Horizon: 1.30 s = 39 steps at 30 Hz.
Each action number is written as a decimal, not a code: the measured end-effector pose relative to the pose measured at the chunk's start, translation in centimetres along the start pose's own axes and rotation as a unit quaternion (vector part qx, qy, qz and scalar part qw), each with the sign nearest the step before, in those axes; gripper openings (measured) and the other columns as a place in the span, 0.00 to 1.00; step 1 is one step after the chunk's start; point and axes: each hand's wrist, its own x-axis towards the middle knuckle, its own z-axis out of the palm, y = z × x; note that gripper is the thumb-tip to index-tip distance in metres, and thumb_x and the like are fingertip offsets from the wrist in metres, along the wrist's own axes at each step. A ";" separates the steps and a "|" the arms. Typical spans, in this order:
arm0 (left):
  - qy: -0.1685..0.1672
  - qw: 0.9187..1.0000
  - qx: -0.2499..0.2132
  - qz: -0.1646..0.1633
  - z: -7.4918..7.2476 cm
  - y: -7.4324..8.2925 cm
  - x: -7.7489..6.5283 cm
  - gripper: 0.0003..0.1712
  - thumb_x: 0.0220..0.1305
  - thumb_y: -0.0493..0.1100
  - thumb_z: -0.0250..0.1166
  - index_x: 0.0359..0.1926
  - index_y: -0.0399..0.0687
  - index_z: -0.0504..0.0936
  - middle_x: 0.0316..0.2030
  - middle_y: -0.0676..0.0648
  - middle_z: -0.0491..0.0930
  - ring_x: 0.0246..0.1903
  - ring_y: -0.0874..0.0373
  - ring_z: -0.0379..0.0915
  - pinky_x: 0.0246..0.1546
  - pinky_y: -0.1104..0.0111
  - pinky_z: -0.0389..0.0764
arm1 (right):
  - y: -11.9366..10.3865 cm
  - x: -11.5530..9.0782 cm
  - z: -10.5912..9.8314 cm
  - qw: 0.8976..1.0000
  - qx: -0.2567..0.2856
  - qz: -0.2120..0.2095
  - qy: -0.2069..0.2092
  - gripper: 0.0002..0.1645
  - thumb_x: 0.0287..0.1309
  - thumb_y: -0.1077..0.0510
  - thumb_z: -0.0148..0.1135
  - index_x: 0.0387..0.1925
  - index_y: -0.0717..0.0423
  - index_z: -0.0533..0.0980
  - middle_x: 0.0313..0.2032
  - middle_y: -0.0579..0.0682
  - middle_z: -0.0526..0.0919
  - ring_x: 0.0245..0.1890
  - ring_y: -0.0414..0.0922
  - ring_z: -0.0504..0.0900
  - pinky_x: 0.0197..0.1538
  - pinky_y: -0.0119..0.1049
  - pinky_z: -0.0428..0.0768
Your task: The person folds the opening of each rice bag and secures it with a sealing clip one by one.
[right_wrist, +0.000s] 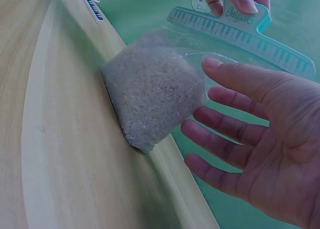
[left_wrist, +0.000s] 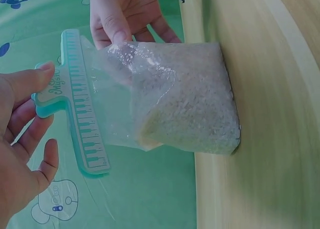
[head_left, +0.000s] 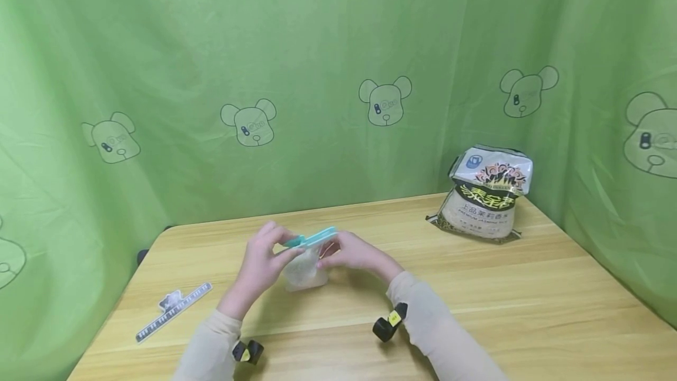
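A clear plastic bag of rice (left_wrist: 190, 96) stands on the wooden table, its thin upper part rising to a teal clip with a piano-key pattern (left_wrist: 85, 109). The clip lies across the bag's top end; whether it is fully closed there cannot be told. My left hand (head_left: 261, 256) pinches the clip's handle between thumb and fingers. On the bag's other side is my right hand (right_wrist: 265, 124), its thumb touching the plastic near the upper edge. The other right-hand fingers are spread and loosely bent beside the bag.
A second piano-key clip, dark and white (head_left: 173, 310), lies on the table (head_left: 370, 316) at the left. A large printed rice bag (head_left: 483, 199) stands at the back right. Green curtains (head_left: 317, 34) with bear-head outlines hang behind and beside the table.
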 end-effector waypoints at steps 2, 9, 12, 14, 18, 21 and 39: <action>0.001 1.000 0.000 -0.004 0.1 0.0 0.0 0.11 0.47 0.36 0.76 0.33 0.44 0.84 0.30 0.50 0.79 0.33 0.60 0.75 0.37 0.68 0.81 | 0.0 0.0 0.0 1.000 0.003 0.001 0.003 0.24 0.52 0.56 0.71 0.50 0.61 0.77 0.44 0.56 0.84 0.46 0.49 0.82 0.51 0.34 0.81; 0.009 1.000 -0.003 -0.011 0.5 0.1 -0.2 0.12 0.46 0.36 0.76 0.34 0.45 0.84 0.30 0.52 0.78 0.33 0.61 0.73 0.36 0.72 0.79 | 0.0 0.1 0.1 1.000 0.011 0.000 0.007 0.23 0.51 0.58 0.72 0.48 0.61 0.77 0.42 0.56 0.84 0.44 0.48 0.82 0.49 0.32 0.80; 0.012 1.000 -0.006 -0.009 0.7 0.0 -0.2 0.12 0.46 0.36 0.76 0.34 0.45 0.84 0.30 0.52 0.77 0.33 0.61 0.73 0.37 0.72 0.79 | 0.0 0.1 0.1 1.000 0.012 0.002 0.008 0.22 0.51 0.58 0.72 0.48 0.61 0.77 0.42 0.56 0.84 0.43 0.47 0.82 0.48 0.32 0.80; 0.012 1.000 -0.007 -0.010 0.7 0.0 -0.2 0.12 0.46 0.36 0.76 0.34 0.45 0.84 0.30 0.51 0.77 0.34 0.60 0.73 0.37 0.72 0.79 | 0.0 0.2 0.2 1.000 0.013 0.003 0.009 0.22 0.51 0.58 0.72 0.48 0.61 0.77 0.42 0.56 0.84 0.43 0.47 0.82 0.48 0.32 0.80; 0.007 1.000 -0.007 -0.019 0.5 0.1 -0.2 0.13 0.47 0.36 0.76 0.36 0.44 0.84 0.31 0.50 0.77 0.35 0.59 0.74 0.38 0.70 0.80 | 0.1 0.2 0.1 1.000 0.012 0.001 0.008 0.22 0.51 0.58 0.72 0.48 0.61 0.78 0.42 0.56 0.84 0.43 0.48 0.82 0.48 0.32 0.80; 0.001 0.999 -0.006 -0.035 0.4 0.0 -0.2 0.14 0.49 0.38 0.75 0.38 0.44 0.84 0.32 0.50 0.77 0.36 0.59 0.74 0.39 0.69 0.80 | 0.2 0.2 0.1 1.000 0.006 -0.001 0.007 0.22 0.51 0.57 0.72 0.47 0.61 0.78 0.42 0.57 0.84 0.44 0.48 0.82 0.49 0.33 0.81; -0.037 0.995 -0.016 -0.086 -0.2 -0.4 0.0 0.19 0.55 0.41 0.72 0.50 0.50 0.83 0.43 0.51 0.80 0.42 0.58 0.76 0.46 0.64 0.78 | 0.4 0.0 -0.5 1.000 -0.009 0.001 -0.003 0.25 0.53 0.53 0.71 0.52 0.55 0.77 0.47 0.53 0.84 0.49 0.49 0.82 0.57 0.41 0.79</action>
